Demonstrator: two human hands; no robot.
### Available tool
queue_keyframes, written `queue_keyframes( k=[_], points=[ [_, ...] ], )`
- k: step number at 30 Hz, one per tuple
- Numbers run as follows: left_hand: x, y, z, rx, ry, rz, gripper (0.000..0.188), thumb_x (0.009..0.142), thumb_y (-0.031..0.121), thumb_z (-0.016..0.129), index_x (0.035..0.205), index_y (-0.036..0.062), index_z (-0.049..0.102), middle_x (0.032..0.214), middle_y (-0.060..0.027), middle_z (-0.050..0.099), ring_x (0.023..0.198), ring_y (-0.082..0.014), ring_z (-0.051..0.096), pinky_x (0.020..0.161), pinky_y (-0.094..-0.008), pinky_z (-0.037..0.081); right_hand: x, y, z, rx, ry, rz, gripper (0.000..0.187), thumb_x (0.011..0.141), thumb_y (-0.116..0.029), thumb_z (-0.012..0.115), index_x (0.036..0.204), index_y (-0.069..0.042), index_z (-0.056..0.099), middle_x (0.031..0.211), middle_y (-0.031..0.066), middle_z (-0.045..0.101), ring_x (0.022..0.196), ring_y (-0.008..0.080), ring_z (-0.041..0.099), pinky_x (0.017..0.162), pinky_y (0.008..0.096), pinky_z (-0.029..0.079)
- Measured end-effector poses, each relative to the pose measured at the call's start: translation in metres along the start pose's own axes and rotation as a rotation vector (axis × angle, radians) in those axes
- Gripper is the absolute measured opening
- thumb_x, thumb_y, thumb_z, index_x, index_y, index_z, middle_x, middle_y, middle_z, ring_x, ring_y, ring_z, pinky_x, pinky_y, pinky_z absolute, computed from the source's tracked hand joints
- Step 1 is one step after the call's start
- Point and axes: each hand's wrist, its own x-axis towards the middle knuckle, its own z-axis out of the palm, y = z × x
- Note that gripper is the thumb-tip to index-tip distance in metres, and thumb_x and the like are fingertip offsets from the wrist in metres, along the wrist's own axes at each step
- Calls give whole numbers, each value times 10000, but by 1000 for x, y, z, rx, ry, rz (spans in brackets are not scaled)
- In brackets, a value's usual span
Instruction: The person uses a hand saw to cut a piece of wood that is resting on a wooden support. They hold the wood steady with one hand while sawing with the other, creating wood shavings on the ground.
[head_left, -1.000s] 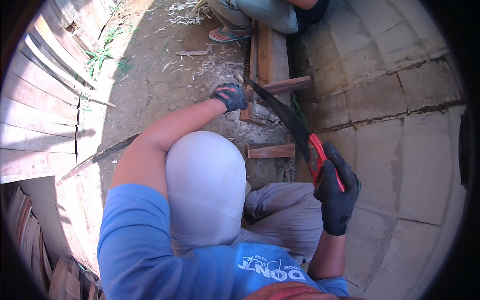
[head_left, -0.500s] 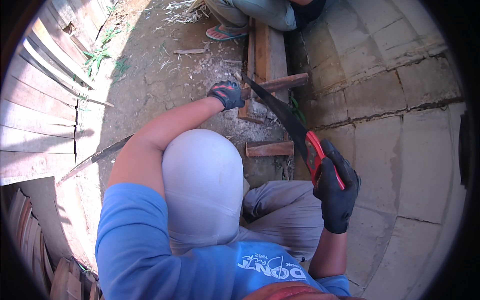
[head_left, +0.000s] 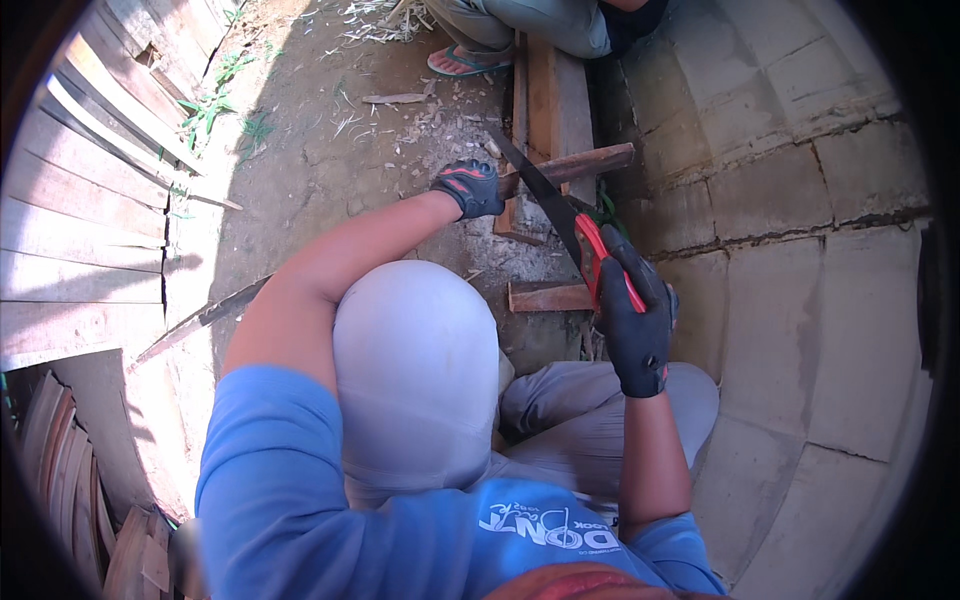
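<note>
My left hand (head_left: pixel 468 188), in a dark glove with red trim, is closed around the near-left end of a rough wooden stick (head_left: pixel 595 162). The stick lies slantwise across a long wooden beam (head_left: pixel 572 95) on the ground. In my right hand (head_left: pixel 636 325), also gloved in black, is the red handle of a handsaw (head_left: pixel 545 195). Its dark blade crosses the stick just right of my left hand, tip pointing away from me. Whether the teeth touch the wood, I cannot tell.
A short wood block (head_left: pixel 550 297) lies nearer me. Another person in sandals (head_left: pixel 470 62) crouches at the beam's far end. A block wall (head_left: pixel 770 300) rises on the right; wooden planks (head_left: pixel 80 235) stand at left. Wood shavings (head_left: pixel 385 22) litter the ground.
My right hand has moved forward and to the left, pushing the saw farther across the stick. My left hand keeps its hold on the stick; the whole view has shifted slightly.
</note>
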Motion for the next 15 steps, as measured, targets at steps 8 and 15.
queue_keyframes(
  k=[8,15],
  points=[
    [4,0,-4,29,3,112,482,841,459,701,1111,66,775,1095,-250,760,1022,-433,738,881,-515,589,18,-18,-1,-39,-20,23,331,1018,-202,660,1297,-50,754,1228,185,774,1163,332,736,1029,416,538],
    [0,-5,3,45,25,111,458,811,412,745,1087,49,784,1023,-263,757,972,-422,750,850,-497,600,52,-1,60,44,-57,-12,343,1019,-249,649,1286,-64,759,1215,204,766,1150,349,732,1007,424,544]
  ],
)
